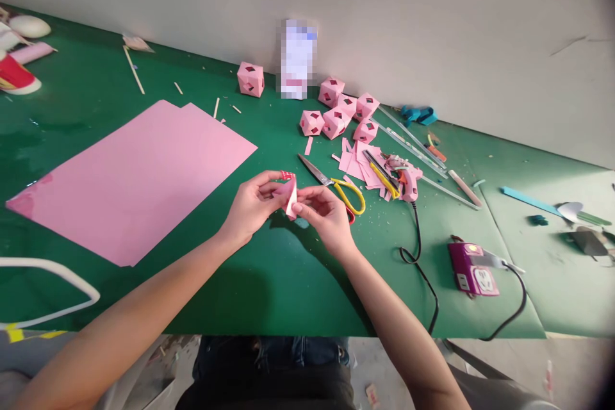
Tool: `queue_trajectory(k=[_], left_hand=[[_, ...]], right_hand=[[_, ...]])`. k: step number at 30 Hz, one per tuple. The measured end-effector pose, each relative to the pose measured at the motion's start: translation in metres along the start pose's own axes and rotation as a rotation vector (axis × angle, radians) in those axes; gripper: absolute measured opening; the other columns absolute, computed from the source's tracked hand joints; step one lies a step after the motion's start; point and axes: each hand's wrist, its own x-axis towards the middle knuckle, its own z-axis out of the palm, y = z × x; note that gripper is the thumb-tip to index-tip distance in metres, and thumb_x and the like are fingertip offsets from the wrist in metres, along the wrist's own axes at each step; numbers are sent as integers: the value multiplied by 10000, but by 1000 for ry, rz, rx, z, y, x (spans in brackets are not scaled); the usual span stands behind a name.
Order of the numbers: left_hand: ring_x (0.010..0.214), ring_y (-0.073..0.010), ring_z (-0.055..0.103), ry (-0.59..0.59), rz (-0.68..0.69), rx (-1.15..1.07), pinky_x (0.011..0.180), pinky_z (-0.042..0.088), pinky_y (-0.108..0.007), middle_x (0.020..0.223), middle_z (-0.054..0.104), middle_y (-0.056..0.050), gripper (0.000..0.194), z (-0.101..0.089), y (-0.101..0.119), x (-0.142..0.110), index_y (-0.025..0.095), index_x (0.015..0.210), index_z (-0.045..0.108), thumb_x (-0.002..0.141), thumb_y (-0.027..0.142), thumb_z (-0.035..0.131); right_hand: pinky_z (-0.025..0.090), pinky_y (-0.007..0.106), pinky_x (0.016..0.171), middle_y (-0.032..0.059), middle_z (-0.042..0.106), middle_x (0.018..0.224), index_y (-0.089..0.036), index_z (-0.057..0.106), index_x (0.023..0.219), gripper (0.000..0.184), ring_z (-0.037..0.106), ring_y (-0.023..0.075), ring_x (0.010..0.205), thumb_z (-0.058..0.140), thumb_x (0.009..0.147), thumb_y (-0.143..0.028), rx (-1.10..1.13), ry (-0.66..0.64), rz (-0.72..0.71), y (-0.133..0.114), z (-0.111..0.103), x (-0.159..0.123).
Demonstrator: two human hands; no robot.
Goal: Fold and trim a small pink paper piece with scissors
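Note:
Both hands meet over the green table (269,282) and pinch one small folded pink paper piece (291,198). My left hand (252,205) grips its left side with thumb and fingers closed. My right hand (324,211) pinches its lower right edge. A small red and white item (287,175) peeks out just above my left fingers; I cannot make out what it is. Yellow-handled scissors (336,187) lie right behind my right hand.
Large pink paper sheets (134,179) lie to the left. Several pink paper cubes (336,115) stand near the wall, one more cube (250,79) apart. Pink scraps, a cutter (382,174) and a pink glue gun (408,180) sit right of the scissors, its cord leading towards a purple socket (473,269).

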Motion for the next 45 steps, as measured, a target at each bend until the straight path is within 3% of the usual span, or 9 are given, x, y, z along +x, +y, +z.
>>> queue_trajectory(k=[4,9,16,24,32,45], left_hand=[[838,-169,750,-19,76,38,683,644,-264,1082,744,-68,572,5,-3,-3,201,1173,661,705,375,940],[822,-154,732,-17,147,108,706,645,-264,1005,696,-28,569,8,-4,-6,220,1206,612,743,362,912],[926,-206,785,-9,130,69,881,662,-342,980,787,-69,458,8,8,-12,182,1154,643,815,407,854],[893,-206,800,44,187,156,875,669,-333,950,805,-53,421,11,5,-15,193,1132,664,825,404,859],[900,-241,816,75,139,131,874,681,-369,931,819,-58,477,11,9,-15,202,1117,653,794,468,881],[826,-230,822,36,116,91,828,696,-351,882,819,-53,395,9,11,-17,182,1117,668,818,376,839]], right_hand=[[610,313,774,6,771,874,-231,738,999,509,715,161,801,1003,621,-444,79,-25,91,-3,0,2],[604,348,808,27,795,898,-230,811,921,414,704,181,826,958,666,-521,36,-32,166,-7,-1,1],[592,319,758,30,797,889,-233,824,884,358,696,166,771,962,669,-485,97,133,126,-9,-4,3],[602,348,797,35,787,878,-217,793,850,381,705,182,782,962,656,-497,73,161,106,-8,3,1],[587,339,763,23,769,847,-224,781,831,387,695,181,776,949,667,-532,28,146,97,-7,4,0],[541,314,687,37,788,809,-220,814,784,358,681,179,735,978,629,-498,45,174,108,-10,3,-2]])
